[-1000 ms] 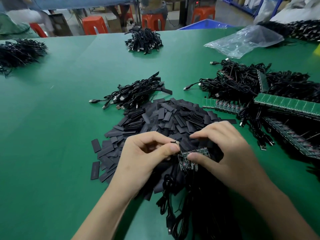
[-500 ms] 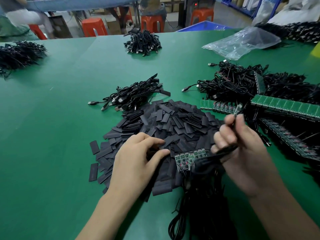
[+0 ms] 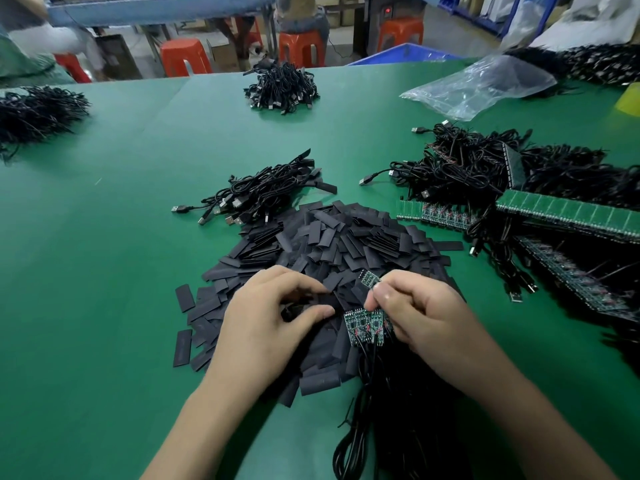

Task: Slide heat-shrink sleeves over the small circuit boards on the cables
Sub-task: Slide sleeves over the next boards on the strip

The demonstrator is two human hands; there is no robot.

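No legible text, labels or numbers anywhere.

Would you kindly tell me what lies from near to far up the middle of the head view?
left hand → heat-shrink sleeve pile → USB cable bundle → far cable bundle → orange stool

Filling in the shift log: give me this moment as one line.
left hand: curled into sleeve pile, grip unclear | right hand: pinches circuit board | board bare, no sleeve on yet

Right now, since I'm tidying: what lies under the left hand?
The pile of black sleeves lies under the left hand. Its curled fingers hide whether they hold one. The right hand pinches a circuit board.
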